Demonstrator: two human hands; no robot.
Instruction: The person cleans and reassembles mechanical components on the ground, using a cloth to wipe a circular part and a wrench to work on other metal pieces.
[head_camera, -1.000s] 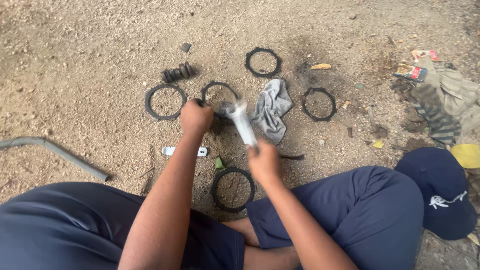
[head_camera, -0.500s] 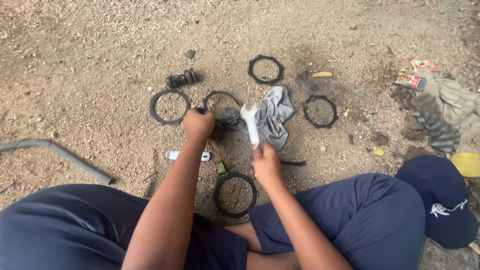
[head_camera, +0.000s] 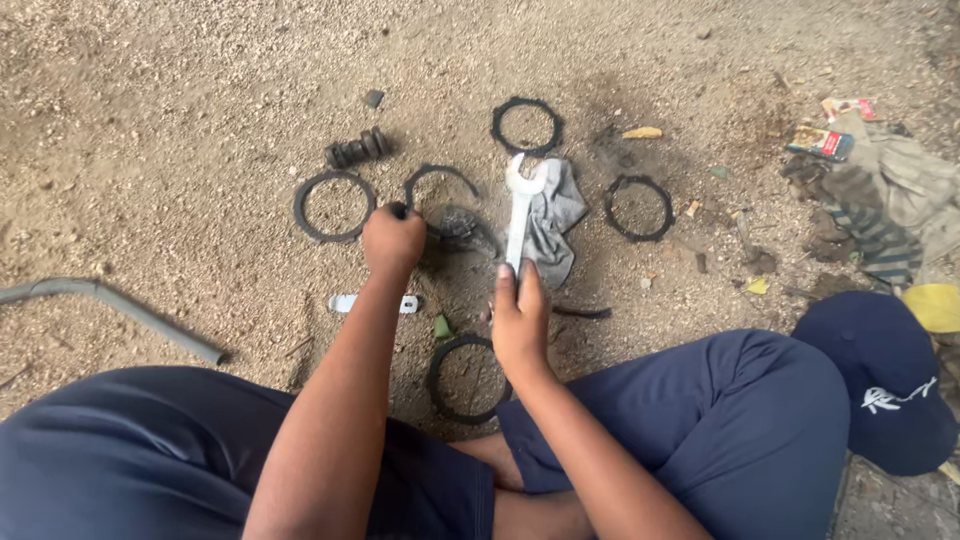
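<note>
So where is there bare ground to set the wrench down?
Bare dirt lies left of the left ring, above the bent pipe, and beyond the top ring. Around both hands it is crowded: wrench, rag, rings.

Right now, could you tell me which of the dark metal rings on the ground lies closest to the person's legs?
The dark metal ring lying between the knees, just below the right hand; the other four rings lie farther out, beyond both hands.

I take this for an outdoor repair spot, a rough open-air workshop: the person sits on bare gravelly dirt, with black metal rings, a silver open-ended wrench, a grey rag and a bent pipe spread on the ground.
</note>
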